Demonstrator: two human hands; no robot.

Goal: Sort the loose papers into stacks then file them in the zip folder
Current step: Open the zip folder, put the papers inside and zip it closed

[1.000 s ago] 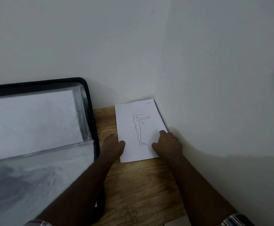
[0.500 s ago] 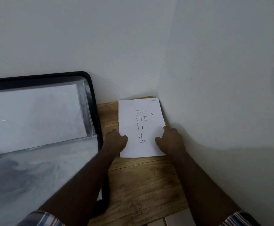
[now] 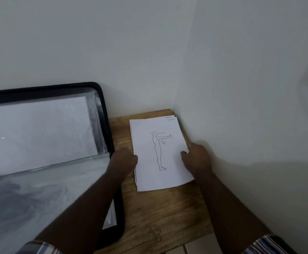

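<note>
Papers: a small stack of papers [image 3: 158, 153] lies on the wooden counter [image 3: 160, 213] at centre right of the frame, tucked into the wall corner; an outline figure with one arm out is drawn on the top sheet.
Long axis: the stack runs away from the viewer, slightly tilted, its long edges facing the two hands.
Left hand: the left hand [image 3: 125, 159] is set against the stack's left edge, fingers curled; whether the edge is pinched or only touched cannot be told.
Right hand: the right hand [image 3: 197, 158] rests on the right edge, fingertips lying on the top sheet, fingers loosely bent, nothing clearly gripped.
Folder: the zip folder [image 3: 101, 107] lies open at left of the frame, just beside the stack and nearer the left hand; a sheet is seen under its clear sleeve.
Key relation: the stack sits between both hands, so it is judged that it could be lifted leftward into the folder.
Hidden: the folder's left part is cut off; the sheet count and corner writing cannot be made out.
</note>
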